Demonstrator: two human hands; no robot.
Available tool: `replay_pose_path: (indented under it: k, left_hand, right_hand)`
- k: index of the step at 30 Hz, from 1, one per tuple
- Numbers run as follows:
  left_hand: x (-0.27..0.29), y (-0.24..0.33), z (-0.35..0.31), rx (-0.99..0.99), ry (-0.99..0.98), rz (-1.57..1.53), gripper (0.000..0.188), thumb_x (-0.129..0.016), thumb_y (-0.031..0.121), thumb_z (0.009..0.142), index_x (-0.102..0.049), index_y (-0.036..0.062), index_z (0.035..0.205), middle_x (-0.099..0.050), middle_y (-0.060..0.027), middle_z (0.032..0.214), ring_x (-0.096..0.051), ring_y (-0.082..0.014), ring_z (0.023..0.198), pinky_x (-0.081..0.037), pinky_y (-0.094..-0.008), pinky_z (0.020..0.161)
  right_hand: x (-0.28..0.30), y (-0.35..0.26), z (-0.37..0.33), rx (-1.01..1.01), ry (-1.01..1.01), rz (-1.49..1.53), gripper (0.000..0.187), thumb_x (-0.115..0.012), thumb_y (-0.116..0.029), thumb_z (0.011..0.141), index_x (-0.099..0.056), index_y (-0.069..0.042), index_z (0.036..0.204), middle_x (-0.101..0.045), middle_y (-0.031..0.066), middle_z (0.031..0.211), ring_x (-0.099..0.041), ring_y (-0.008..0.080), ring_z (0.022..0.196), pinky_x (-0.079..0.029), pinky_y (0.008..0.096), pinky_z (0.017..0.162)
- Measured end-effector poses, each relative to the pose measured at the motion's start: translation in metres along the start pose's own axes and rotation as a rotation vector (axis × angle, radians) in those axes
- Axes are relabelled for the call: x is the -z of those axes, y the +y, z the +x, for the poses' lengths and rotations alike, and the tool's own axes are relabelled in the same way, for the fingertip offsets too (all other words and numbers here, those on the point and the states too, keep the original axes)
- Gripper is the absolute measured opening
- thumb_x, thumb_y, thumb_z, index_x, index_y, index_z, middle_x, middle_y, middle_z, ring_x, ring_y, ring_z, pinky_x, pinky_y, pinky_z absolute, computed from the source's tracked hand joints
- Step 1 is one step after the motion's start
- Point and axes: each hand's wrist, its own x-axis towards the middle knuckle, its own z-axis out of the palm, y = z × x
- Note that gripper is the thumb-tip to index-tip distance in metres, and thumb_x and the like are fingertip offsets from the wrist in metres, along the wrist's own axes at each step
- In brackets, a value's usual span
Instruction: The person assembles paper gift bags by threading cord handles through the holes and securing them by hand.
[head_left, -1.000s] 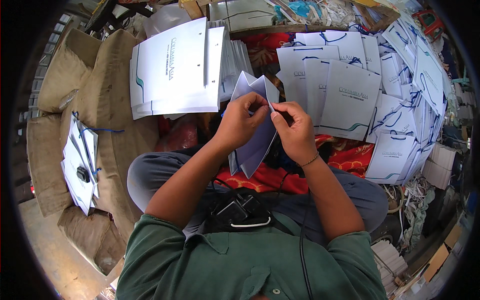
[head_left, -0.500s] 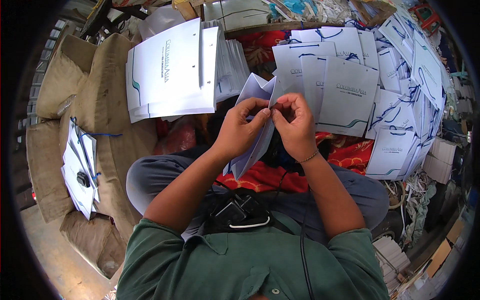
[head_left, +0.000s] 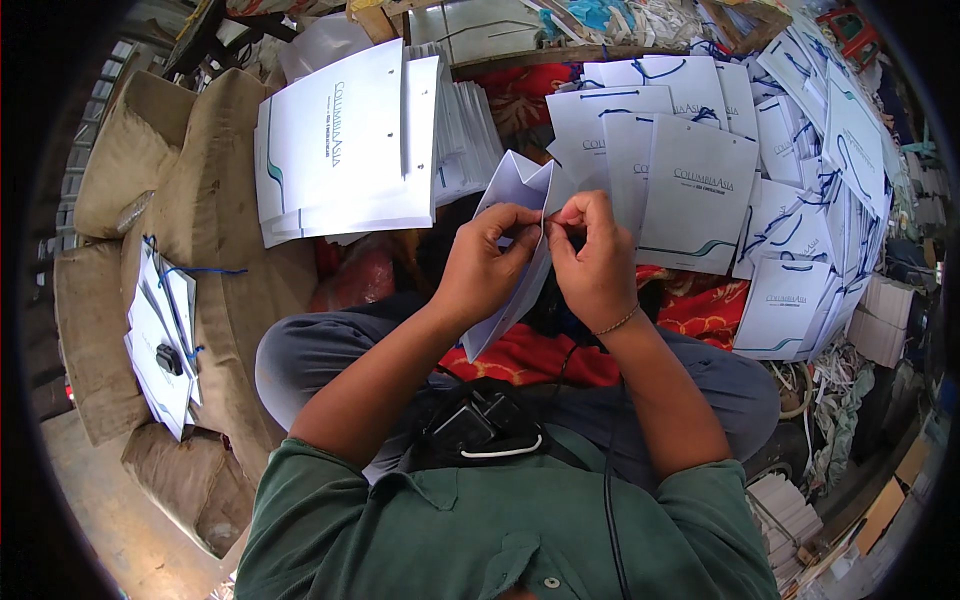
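Observation:
A white paper bag (head_left: 522,182) stands partly opened above my lap, its side folds pushed inward. My left hand (head_left: 490,262) is closed on the bag's upper edge, thumb and fingers pinched together. My right hand (head_left: 597,258) pinches at the same edge from the other side, with its fingertips nearly touching the left ones. Whatever small thing lies between the right fingertips is too small to make out. Just right of this hand leans a white bag (head_left: 695,190) with a green wave. Ahead to the left lies a stack of flat white bags (head_left: 355,150) with punched holes.
Many bags with blue cord handles (head_left: 790,305) are heaped on the right. A brown cushioned seat (head_left: 215,190) stands on the left, holding more bags (head_left: 160,345) and a small black object (head_left: 168,359). Red patterned cloth (head_left: 540,352) lies beneath. A black cable (head_left: 608,490) runs down my front.
Both hands stay at the bag's edge, with small finger shifts. The left thumb has tucked in behind the edge, and the bag has turned slightly.

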Motion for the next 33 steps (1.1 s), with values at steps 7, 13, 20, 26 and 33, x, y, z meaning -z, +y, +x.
replay_pose_path:
  k: [7,13,20,26,33]
  left_hand:
    - [0.002,-0.014,0.011,0.100,0.065,-0.194,0.015,-0.073,0.010,0.107,-0.067,-0.0008,0.117,-0.074,-0.0054,0.105,-0.069,-0.0113,0.102,-0.061,-0.0299,0.086]
    - [0.006,-0.019,0.018,0.136,-0.019,-0.296,0.014,-0.072,0.009,0.108,-0.066,-0.0007,0.117,-0.074,-0.0066,0.108,-0.071,-0.0129,0.102,-0.061,-0.0312,0.087]
    - [0.007,-0.008,0.016,0.028,0.003,0.012,0.018,-0.074,0.011,0.105,-0.072,-0.0013,0.118,-0.078,-0.0082,0.105,-0.073,-0.0140,0.097,-0.059,-0.0316,0.088]
    - [0.006,0.005,0.015,0.042,0.034,0.077,0.019,-0.075,0.014,0.103,-0.074,-0.0017,0.115,-0.079,-0.0099,0.103,-0.074,-0.0148,0.095,-0.059,-0.0329,0.085]
    - [0.010,0.000,0.014,0.077,0.001,0.050,0.020,-0.073,0.014,0.106,-0.072,-0.0030,0.115,-0.078,-0.0101,0.103,-0.074,-0.0138,0.097,-0.060,-0.0310,0.087]
  right_hand:
    - [-0.009,-0.003,-0.005,-0.012,-0.046,0.190,0.037,-0.073,0.002,0.096,-0.058,-0.002,0.129,-0.078,0.0191,0.100,-0.080,0.0344,0.092,-0.062,0.0422,0.083]
    - [-0.005,0.009,-0.004,-0.167,-0.071,0.277,0.044,-0.072,0.002,0.097,-0.055,-0.001,0.138,-0.081,0.0190,0.105,-0.081,0.0291,0.096,-0.063,0.0401,0.089]
    - [-0.001,0.014,-0.003,-0.252,-0.048,0.325,0.045,-0.070,0.000,0.100,-0.053,-0.002,0.141,-0.081,0.0192,0.109,-0.080,0.0245,0.095,-0.062,0.0374,0.089]
    - [-0.004,0.016,-0.005,-0.185,-0.025,0.284,0.043,-0.070,-0.001,0.100,-0.055,-0.001,0.139,-0.081,0.0195,0.107,-0.080,0.0270,0.095,-0.062,0.0387,0.089]
    - [-0.005,0.007,-0.004,-0.092,-0.046,0.209,0.037,-0.070,0.001,0.100,-0.060,-0.001,0.135,-0.080,0.0183,0.103,-0.080,0.0278,0.093,-0.062,0.0392,0.089]
